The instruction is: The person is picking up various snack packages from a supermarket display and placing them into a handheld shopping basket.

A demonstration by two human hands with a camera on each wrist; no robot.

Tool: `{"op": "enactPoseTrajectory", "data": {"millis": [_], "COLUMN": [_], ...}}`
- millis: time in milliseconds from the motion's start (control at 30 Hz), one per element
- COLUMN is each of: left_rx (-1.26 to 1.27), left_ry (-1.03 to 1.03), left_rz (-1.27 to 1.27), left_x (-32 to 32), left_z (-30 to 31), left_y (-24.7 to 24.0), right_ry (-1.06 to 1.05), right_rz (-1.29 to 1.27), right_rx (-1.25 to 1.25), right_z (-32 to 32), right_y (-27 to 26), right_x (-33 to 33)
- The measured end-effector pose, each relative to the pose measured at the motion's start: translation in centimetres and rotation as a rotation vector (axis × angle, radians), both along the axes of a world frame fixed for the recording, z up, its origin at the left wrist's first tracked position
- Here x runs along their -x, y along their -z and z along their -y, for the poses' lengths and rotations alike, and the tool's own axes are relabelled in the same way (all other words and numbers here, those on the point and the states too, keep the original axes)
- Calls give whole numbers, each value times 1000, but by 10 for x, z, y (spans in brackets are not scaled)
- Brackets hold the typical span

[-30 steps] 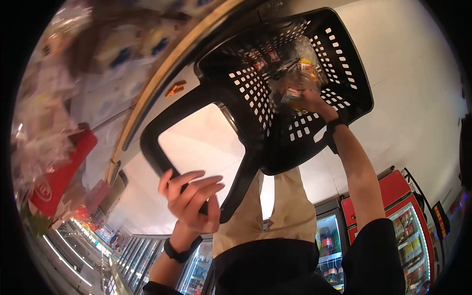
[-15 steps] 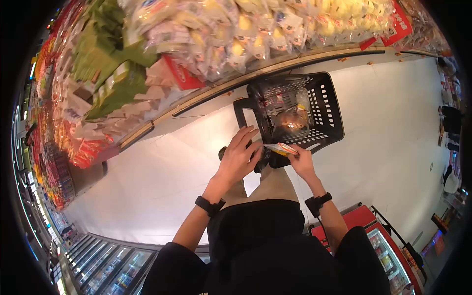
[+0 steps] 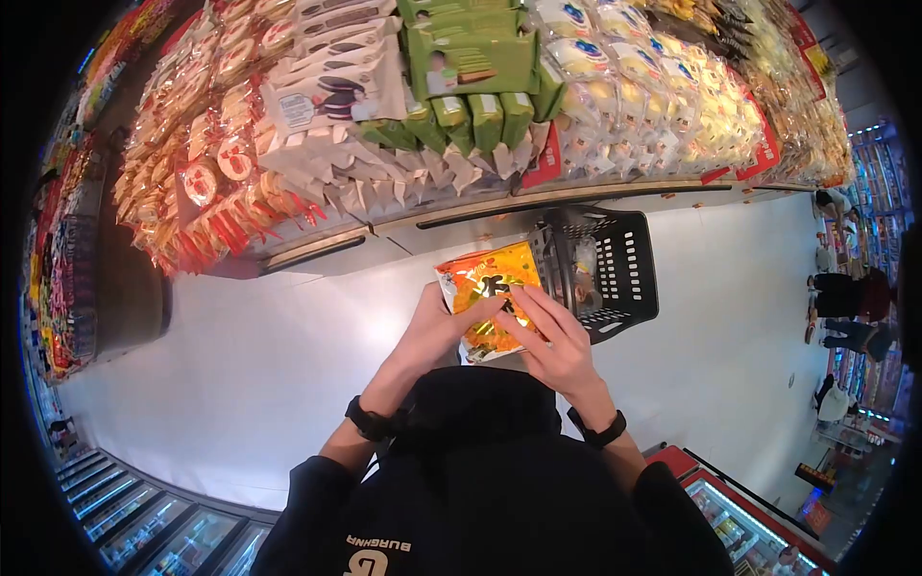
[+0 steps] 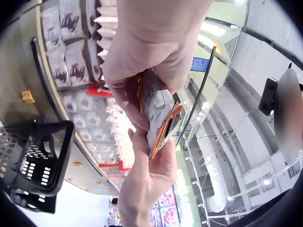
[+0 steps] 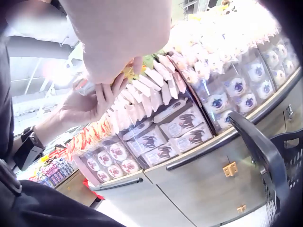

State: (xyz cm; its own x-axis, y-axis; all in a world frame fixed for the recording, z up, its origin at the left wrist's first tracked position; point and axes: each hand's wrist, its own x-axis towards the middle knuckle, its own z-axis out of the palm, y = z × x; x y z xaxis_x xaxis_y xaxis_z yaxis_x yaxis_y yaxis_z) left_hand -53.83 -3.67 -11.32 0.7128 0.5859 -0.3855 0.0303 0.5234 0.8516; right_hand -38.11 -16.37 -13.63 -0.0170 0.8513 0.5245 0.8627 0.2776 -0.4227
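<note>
A shiny orange and yellow snack packet with dark lettering is held flat in front of my body in the head view. My left hand grips its left side, the thumb laid across the front. On the right side my right hand pinches it, fingers over the face. The left wrist view shows the packet edge-on, with silvery white on its back. Just beyond the right hand is a black shopping basket with its handle raised, holding clear-wrapped goods.
A long counter of wrapped goods curves across the front, with green packs and white packs. Its wooden edge runs close behind the basket. Glass-fronted coolers stand behind at left, a red freezer at right. People are farther right.
The right hand has lifted the packet out of the basket and brought it in front of my body. My left hand has moved from the basket's handle onto the packet.
</note>
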Motion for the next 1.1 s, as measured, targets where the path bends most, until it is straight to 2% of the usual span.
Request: {"op": "enactPoseTrajectory", "data": {"millis": [67, 133, 200, 267, 300, 400, 433, 667, 833, 867, 967, 1033, 1067, 1100], "left_rx": [-82, -118, -122, -121, -137, -159, -158, -96, -191, -180, -300, -251, -241, -216], "left_ry": [-31, 8, 70, 67, 70, 83, 90, 68, 89, 106, 67, 42, 28, -1], "left_rz": [-52, 11, 90, 163, 190, 254, 265, 277, 213, 184, 203, 210, 227, 239], "left_x": [23, 43, 57, 63, 66, 70, 70, 63, 60, 60, 60, 61, 61, 60], "left_z": [-11, -19, -26, -30, -32, -40, -43, -64, -88, -94, -108, -119, -124, -130], "left_y": [-11, -11, -19, -31, -36, -45, -50, -61, -72, -76, -93, -102, -103, -104], "right_ry": [110, 204, 382, 586, 682, 785, 739, 856, 849, 858, 813, 802, 765, 745], "right_rz": [4, -3, -53, 0, -45, -360, -496, -375, -325, -385, -477, -578, -454, -529], "right_rx": [-4, 8, 199, 295, 381, 558, 549, 649, 512, 571, 495, 533, 546, 487], "right_z": [-3, 2, 9, 21, 28, 41, 42, 16, -16, -21, -21, -23, -24, -28], "right_y": [4, 27, 46, 83, 103, 142, 156, 154, 163, 158, 183, 181, 180, 174], "right_x": [20, 20, 14, 1, -5, -17, -23, -34, -44, -43, -47, -43, -42, -35]}}
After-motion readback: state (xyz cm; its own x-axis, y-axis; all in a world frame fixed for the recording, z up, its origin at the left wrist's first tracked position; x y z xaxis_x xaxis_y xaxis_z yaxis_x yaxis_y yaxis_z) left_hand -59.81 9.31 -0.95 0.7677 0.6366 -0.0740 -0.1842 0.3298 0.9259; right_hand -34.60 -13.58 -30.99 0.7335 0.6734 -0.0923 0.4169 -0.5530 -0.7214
